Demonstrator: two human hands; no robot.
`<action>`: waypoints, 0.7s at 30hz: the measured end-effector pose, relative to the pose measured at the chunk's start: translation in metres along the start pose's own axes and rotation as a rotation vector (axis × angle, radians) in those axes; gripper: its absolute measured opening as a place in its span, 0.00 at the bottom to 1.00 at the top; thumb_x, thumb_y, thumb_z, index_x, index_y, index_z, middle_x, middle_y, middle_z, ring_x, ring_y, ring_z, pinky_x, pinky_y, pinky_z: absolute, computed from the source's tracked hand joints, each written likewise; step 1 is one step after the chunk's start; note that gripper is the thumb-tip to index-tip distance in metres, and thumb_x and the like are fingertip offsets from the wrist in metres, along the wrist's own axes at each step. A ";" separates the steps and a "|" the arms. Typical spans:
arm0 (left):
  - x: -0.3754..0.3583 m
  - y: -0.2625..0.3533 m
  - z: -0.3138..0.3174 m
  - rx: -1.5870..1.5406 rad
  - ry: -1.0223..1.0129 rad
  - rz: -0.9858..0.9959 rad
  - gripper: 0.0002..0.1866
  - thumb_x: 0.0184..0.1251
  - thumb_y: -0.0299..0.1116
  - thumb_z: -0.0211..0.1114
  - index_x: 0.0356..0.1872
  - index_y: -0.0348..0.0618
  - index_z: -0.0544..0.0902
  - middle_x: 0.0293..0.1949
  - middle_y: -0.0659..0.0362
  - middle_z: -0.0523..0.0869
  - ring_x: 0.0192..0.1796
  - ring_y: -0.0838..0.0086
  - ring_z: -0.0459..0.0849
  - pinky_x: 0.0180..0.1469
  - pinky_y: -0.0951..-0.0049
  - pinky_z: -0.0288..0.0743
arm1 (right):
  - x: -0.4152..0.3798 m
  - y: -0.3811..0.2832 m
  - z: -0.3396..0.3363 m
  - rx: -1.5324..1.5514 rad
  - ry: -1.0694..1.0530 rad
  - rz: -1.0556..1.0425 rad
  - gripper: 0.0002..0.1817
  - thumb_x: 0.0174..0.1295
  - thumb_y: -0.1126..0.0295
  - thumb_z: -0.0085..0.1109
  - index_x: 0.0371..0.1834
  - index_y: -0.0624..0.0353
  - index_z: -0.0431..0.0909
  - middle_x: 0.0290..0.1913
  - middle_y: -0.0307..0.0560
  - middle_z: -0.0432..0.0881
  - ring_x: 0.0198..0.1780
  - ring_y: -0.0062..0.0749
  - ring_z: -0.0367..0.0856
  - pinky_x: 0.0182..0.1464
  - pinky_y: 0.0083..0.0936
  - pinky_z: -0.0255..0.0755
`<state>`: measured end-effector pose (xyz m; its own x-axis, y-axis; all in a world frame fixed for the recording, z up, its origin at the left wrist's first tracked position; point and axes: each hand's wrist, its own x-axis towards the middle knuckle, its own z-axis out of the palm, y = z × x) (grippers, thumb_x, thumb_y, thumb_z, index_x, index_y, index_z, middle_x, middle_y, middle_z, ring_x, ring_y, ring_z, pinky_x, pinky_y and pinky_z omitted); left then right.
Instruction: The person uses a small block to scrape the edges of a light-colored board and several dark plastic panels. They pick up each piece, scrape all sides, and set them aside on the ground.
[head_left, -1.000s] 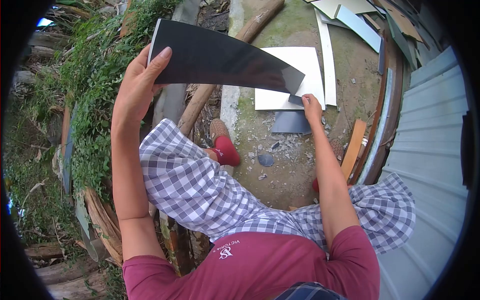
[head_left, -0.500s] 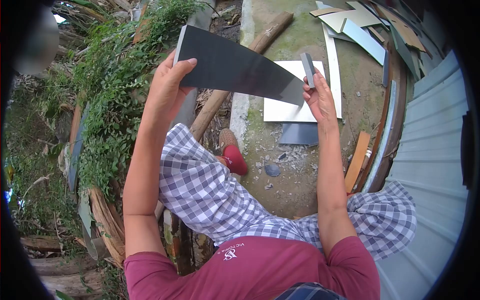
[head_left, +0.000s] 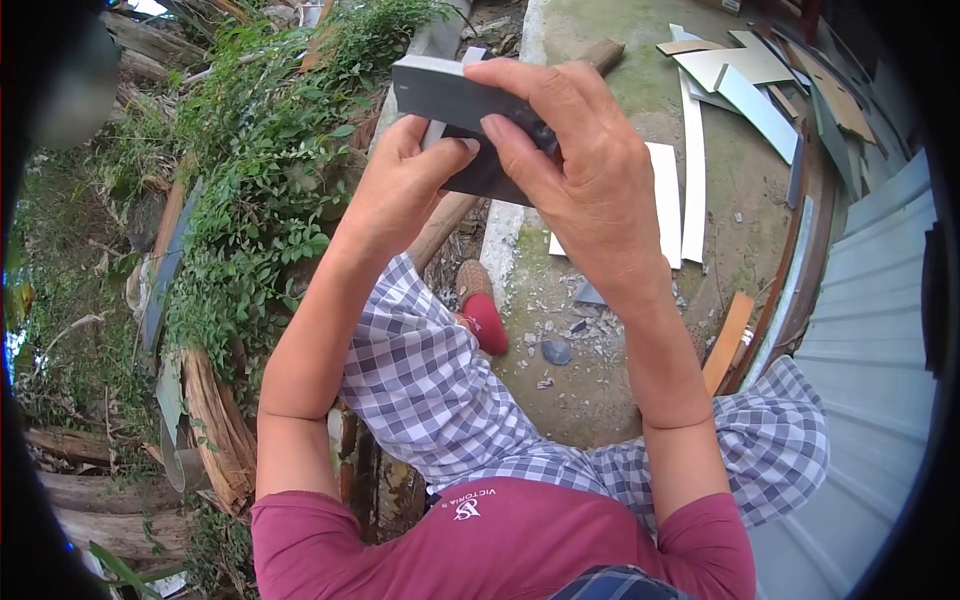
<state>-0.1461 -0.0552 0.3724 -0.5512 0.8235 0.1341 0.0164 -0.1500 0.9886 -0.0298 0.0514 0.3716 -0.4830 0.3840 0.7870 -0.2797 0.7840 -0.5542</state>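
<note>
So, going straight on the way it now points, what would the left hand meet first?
Probably the dark block in the right hand, just ahead of the left hand, though depth is unclear.

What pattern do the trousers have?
The trousers are checked in grey and white, clearest in the head view.

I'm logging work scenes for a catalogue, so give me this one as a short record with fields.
left hand: fingers grip the dark panel
right hand: holds a small gray block
block position: across the panel's pale-edged end
on the ground: white board, partly hidden by the right hand; orange-brown strip; scattered chips
upper right: loose scrap boards
left side: leafy vines
right side: ribbed metal sheet
</note>
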 end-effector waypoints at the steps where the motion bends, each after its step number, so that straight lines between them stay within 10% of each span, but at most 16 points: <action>1: 0.001 0.003 0.002 -0.019 -0.018 -0.005 0.22 0.58 0.25 0.54 0.55 0.31 0.68 0.43 0.57 0.78 0.44 0.76 0.79 0.48 0.76 0.74 | 0.003 0.006 -0.002 -0.039 0.062 -0.023 0.15 0.54 0.72 0.60 0.47 0.47 0.77 0.35 0.42 0.75 0.31 0.33 0.79 0.33 0.26 0.73; 4: 0.003 0.002 -0.005 0.057 -0.036 -0.028 0.24 0.58 0.25 0.54 0.58 0.31 0.66 0.43 0.56 0.79 0.44 0.78 0.80 0.48 0.76 0.75 | 0.012 0.031 -0.012 -0.098 0.189 -0.060 0.13 0.55 0.69 0.59 0.45 0.46 0.77 0.37 0.45 0.76 0.31 0.36 0.79 0.33 0.28 0.73; 6: 0.002 0.004 -0.001 0.022 -0.016 -0.019 0.24 0.59 0.26 0.56 0.58 0.31 0.68 0.43 0.55 0.80 0.44 0.77 0.81 0.48 0.77 0.75 | 0.010 0.053 -0.017 -0.053 0.188 0.111 0.15 0.60 0.66 0.59 0.50 0.49 0.77 0.30 0.32 0.73 0.23 0.13 0.65 0.25 0.12 0.60; 9: 0.001 0.005 0.001 0.041 -0.014 -0.032 0.22 0.60 0.27 0.57 0.56 0.31 0.70 0.44 0.55 0.81 0.45 0.77 0.80 0.49 0.78 0.74 | -0.001 0.068 -0.023 0.384 -0.059 0.511 0.13 0.61 0.65 0.57 0.49 0.52 0.77 0.31 0.33 0.76 0.29 0.17 0.72 0.31 0.15 0.65; 14: 0.000 0.001 -0.005 0.065 -0.037 -0.058 0.21 0.60 0.28 0.58 0.54 0.32 0.71 0.46 0.55 0.80 0.46 0.76 0.80 0.51 0.76 0.73 | -0.053 0.139 -0.012 0.418 0.006 0.553 0.14 0.61 0.64 0.57 0.50 0.54 0.77 0.30 0.31 0.75 0.30 0.11 0.66 0.33 0.13 0.63; 21: 0.003 -0.002 -0.013 0.085 0.034 -0.113 0.18 0.59 0.27 0.58 0.51 0.37 0.74 0.45 0.57 0.81 0.45 0.75 0.80 0.48 0.72 0.73 | -0.177 0.322 -0.026 -0.227 0.098 0.748 0.15 0.58 0.64 0.56 0.49 0.50 0.76 0.37 0.53 0.80 0.40 0.42 0.78 0.43 0.33 0.70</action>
<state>-0.1588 -0.0595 0.3699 -0.5817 0.8132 0.0208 0.0226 -0.0094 0.9997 -0.0128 0.2481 0.0612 -0.3981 0.8819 0.2525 0.2724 0.3765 -0.8855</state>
